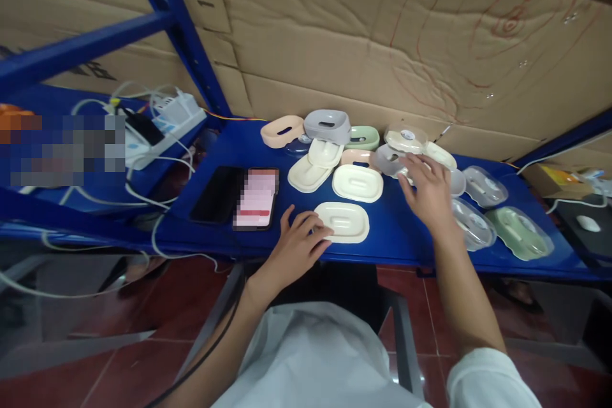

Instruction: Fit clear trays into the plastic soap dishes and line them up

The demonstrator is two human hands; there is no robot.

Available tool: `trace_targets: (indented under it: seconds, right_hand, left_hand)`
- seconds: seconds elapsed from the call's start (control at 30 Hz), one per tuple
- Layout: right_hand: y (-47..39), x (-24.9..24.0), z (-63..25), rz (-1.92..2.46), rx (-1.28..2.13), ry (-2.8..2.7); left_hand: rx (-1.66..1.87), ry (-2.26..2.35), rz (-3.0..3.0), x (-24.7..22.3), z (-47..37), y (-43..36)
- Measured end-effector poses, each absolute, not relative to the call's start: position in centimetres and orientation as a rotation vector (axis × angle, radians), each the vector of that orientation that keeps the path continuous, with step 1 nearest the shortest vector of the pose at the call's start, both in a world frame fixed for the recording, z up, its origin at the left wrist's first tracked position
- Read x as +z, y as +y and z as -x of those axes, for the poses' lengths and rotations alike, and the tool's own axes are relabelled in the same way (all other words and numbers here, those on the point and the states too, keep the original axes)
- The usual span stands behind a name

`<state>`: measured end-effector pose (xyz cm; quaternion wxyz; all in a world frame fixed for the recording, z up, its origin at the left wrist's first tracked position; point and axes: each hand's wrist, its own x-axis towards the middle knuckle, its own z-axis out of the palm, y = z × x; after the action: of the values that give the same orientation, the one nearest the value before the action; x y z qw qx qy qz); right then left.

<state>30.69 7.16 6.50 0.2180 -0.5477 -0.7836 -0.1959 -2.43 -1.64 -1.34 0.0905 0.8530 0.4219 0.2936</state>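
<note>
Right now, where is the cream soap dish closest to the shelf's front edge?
In the head view, the cream soap dish lies near the blue shelf's front edge, at centre, with the left hand touching its left rim and another cream dish just behind it.

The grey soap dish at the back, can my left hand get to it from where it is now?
Probably yes. The left hand rests at the shelf's front edge, and only low cream dishes lie between it and the grey soap dish.

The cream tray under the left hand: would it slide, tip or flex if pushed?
The cream tray looks like rigid moulded plastic, so probably stiff and light. Lying flat and shallow on the smooth blue shelf, it would likely slide, not tip, beside the left hand.
</note>
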Motion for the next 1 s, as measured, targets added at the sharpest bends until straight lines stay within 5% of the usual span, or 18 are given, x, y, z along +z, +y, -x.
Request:
trace_targets:
  seconds: [0.3,0.77,1.0]
  right_hand:
    - [14.2,3.4,-28.9,1.709,-0.366,-2.151]
    - [1.0,1.3,-26.1,1.128,0.010,-1.956]
    - [-0.6,-0.4,-25.4,1.167,0.128,-2.029]
  left_hand:
    - [1.008,1.188,-2.406,-1.6,3.1,-1.5]
    - [0.931,1.323,-2.245,-1.7,2.8,-1.9]
    - [0.998,1.344,-2.327,-1.9,2.4,-1.9]
